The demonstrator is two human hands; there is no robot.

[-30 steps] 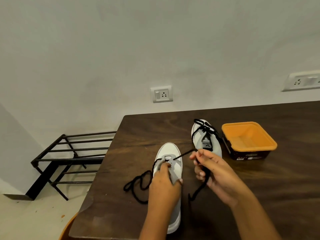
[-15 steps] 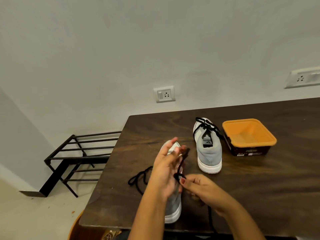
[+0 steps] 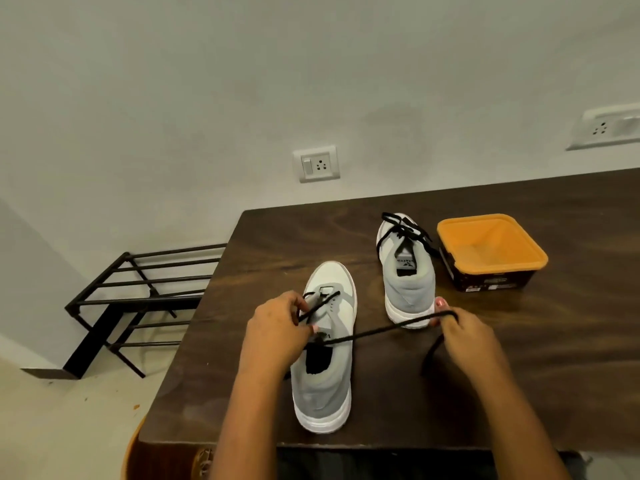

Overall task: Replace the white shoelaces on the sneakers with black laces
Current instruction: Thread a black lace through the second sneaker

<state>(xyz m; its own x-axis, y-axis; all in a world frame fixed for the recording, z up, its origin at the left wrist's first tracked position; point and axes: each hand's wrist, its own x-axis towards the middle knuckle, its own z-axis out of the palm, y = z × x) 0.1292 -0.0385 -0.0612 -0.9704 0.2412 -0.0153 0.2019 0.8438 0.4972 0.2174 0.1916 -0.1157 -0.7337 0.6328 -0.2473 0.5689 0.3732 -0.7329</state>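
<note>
Black lace: the black lace (image 3: 381,332) runs taut from the near sneaker (image 3: 325,393) by the table (image 3: 554,358)'s front edge, between both hands.
Left hand: the left hand (image 3: 277,334) pinches 1 strand over the tongue, fingers curled.
Right hand: the right hand (image 3: 467,337) pinches the other strand, just beside the far sneaker (image 3: 410,285)'s heel.
Change: 0.5 s ago the hands met over the sneaker — now they are apart.

No text reads clearly: a blurred logo marks the insole of the far sneaker (image 3: 407,271) at one o'clock; the tub label (image 3: 485,284) beside it is illegible
</note>
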